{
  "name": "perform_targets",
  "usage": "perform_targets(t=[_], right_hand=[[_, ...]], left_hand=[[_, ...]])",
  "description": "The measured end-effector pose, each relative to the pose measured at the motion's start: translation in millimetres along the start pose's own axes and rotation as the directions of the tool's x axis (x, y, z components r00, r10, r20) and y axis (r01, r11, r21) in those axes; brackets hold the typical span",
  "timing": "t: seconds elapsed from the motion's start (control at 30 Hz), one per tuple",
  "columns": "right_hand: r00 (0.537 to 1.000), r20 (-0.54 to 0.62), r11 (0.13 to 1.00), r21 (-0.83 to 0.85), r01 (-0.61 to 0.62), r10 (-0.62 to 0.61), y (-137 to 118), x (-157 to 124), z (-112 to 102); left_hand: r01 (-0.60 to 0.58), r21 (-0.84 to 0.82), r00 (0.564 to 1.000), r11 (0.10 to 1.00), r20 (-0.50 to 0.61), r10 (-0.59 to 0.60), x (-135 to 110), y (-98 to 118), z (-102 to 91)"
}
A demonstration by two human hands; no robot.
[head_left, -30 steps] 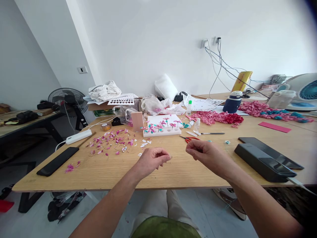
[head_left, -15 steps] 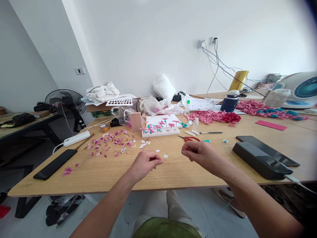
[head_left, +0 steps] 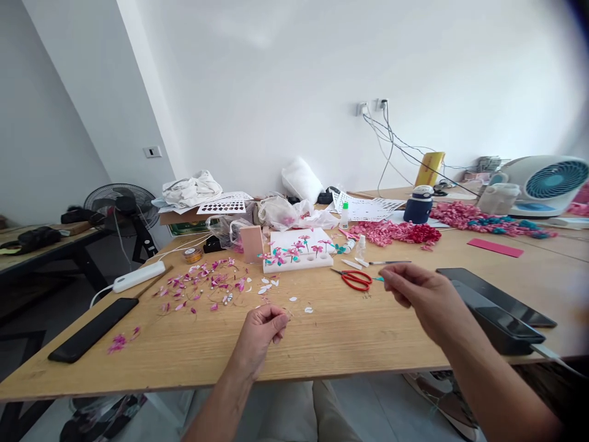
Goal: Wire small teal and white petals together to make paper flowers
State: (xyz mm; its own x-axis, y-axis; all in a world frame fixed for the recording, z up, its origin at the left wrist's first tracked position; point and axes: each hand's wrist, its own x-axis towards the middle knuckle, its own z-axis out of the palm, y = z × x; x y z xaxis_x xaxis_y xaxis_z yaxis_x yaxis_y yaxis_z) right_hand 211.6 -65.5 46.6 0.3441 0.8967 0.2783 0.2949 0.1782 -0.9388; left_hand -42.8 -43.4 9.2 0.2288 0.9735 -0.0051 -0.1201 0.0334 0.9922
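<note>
My left hand (head_left: 263, 334) is closed in a pinch above the front of the table, with its fingertips near a few loose white petals (head_left: 308, 310). What it pinches is too fine to make out. Farther right, my right hand (head_left: 416, 291) is also pinched, raised over the table beside a small teal piece (head_left: 378, 279); anything between its fingertips is too small to name. Red-handled scissors (head_left: 357, 280) lie to the left of that hand. Behind them, pink and teal wire-stemmed flowers (head_left: 294, 253) stand in a white holder (head_left: 299, 265) with round holes.
Pink petals (head_left: 202, 285) are scattered at left, near a black phone-like slab (head_left: 94, 328) and a white power strip (head_left: 138, 276). Clear bottles (head_left: 361, 248) and pink ribbon heaps (head_left: 391, 233) lie behind. A black box (head_left: 497, 325) sits at right, by a dark tablet (head_left: 529, 313).
My right hand has moved right, uncovering the scissors, and the gap between my hands has widened. My left hand has shifted slightly left and nearer to me. The view has tilted up a little.
</note>
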Motion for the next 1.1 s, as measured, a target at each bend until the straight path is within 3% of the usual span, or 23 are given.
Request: perform_targets(t=[0.03, 0.13, 0.23, 0.33, 1.1], right_hand=[[0.999, 0.008, 0.997, 0.063, -0.045, 0.045, 6.1, -6.6, 6.7], [0.963, 0.185, 0.96, 0.164, -0.225, 0.194, 16.3, -28.8, 35.7], [0.955, 0.217, 0.914, 0.307, -0.264, 0.203, 9.8, -43.7, 61.6], [0.962, 0.207, 0.878, 0.407, -0.252, 0.181, -1.9, -46.7, 72.4], [0.965, 0.208, 0.869, 0.435, -0.238, 0.16, -1.8, -43.8, 65.5]], left_hand=[[-0.015, -0.031, 1.0, 0.999, -0.009, 0.014, 0.2, -1.0, 5.4], [-0.04, -0.085, 0.999, 0.996, 0.0, 0.04, 0.4, -1.5, 25.4], [-0.072, -0.113, 0.997, 0.991, 0.008, 0.074, -1.6, -0.9, 43.8], [-0.088, -0.114, 0.995, 0.99, 0.03, 0.092, -4.3, -2.8, 53.6], [-0.013, -0.131, 0.997, 0.991, 0.08, 0.024, -9.0, -16.2, 62.3]])
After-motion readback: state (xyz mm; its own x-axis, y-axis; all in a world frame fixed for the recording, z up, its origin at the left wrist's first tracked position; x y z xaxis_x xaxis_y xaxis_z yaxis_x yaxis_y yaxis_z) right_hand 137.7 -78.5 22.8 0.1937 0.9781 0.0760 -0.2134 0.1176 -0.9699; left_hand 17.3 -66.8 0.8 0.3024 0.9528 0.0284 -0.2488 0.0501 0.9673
